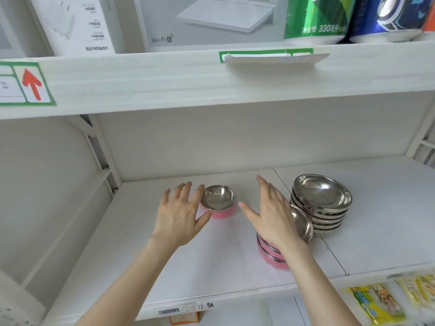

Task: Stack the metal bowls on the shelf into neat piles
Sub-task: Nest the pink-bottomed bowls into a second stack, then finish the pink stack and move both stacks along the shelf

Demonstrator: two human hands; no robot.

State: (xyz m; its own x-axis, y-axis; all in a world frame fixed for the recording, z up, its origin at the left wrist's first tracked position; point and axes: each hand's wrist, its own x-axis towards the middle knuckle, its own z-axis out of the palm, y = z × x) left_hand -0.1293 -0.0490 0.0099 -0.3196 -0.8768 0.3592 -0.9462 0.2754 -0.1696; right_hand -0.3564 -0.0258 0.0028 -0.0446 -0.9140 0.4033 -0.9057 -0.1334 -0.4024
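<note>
Currently I see both hands reaching into the middle shelf, a white board with a seam running front to back on its right half.

1. Left hand: fingers spread apart, palm down, gripping nothing. Its fingertips sit just beside the left rim of a single pink bowl, and the thumb points toward the bowl's pink wall; I cannot tell whether any finger touches it.
2. Single pink bowl: upright, steel-lined, standing alone near the centre of the shelf, between the two hands.
3. Right hand: fingers extended and close together, thumb splayed out to the left, holding nothing. It hovers over a pink stack and covers most of it.
4. Pink stack: several pink-walled bowls nested upright on the front right part of the shelf. The shiny interior of the top bowl shows to the right of the wrist.
5. Steel stack: a pile of plain metal bowls, nested and leaning slightly, just behind and to the right of the pink stack, apparently touching it.

On the board above stand white boxes and drink cans. A red-arrow label is fixed to that board's front edge. Yellow packets lie on the level below.
</note>
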